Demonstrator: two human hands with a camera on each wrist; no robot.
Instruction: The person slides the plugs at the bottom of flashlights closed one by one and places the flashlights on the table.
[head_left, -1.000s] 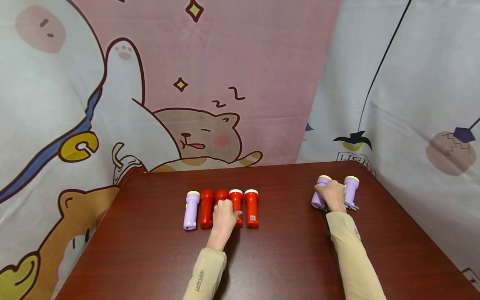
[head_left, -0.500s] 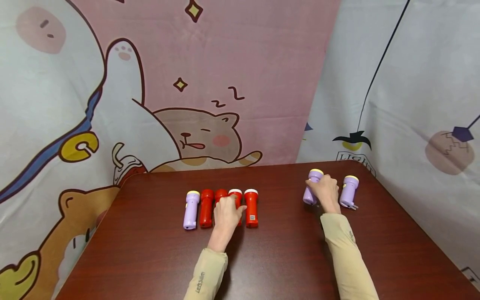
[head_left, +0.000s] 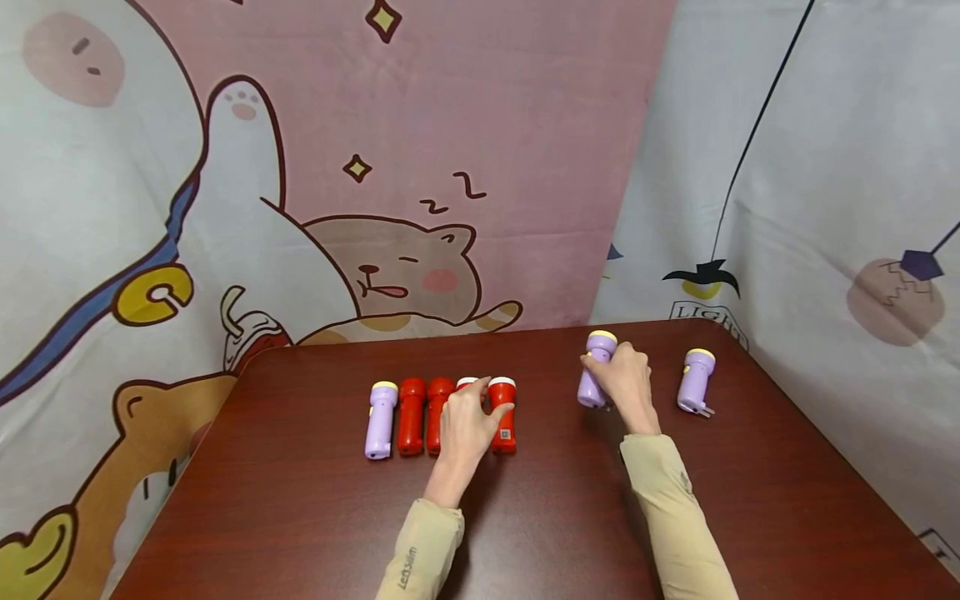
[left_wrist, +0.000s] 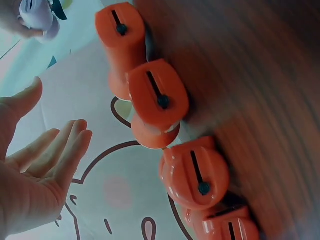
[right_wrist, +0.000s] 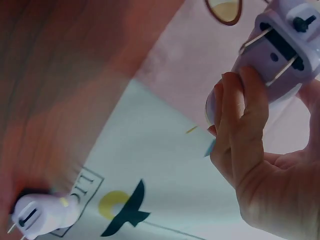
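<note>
My right hand [head_left: 630, 385] grips a purple flashlight [head_left: 591, 388] with a yellow rim, held by thumb and fingers. In the right wrist view, two metal plug prongs stick out of the end of that flashlight [right_wrist: 280, 45]. My left hand [head_left: 467, 423] hovers over a row of red flashlights, thumb and fingers spread and holding nothing. It hides most of one white-rimmed red flashlight [head_left: 467, 382] and overlaps another [head_left: 504, 392] at the right end. In the left wrist view the fingers [left_wrist: 70, 155] are extended beside the red flashlights [left_wrist: 160, 95].
Two all-red flashlights [head_left: 412, 417] lie left of my left hand, with a purple flashlight [head_left: 381, 421] at the row's left end. Another purple flashlight [head_left: 696, 379], prongs out, lies on the right of the brown table [head_left: 300, 517]. A cartoon cloth [head_left: 525, 167] hangs behind.
My right hand has moved left with the purple flashlight, away from the other purple one. My left hand has shifted right over the row, and its thumb and fingers have spread.
</note>
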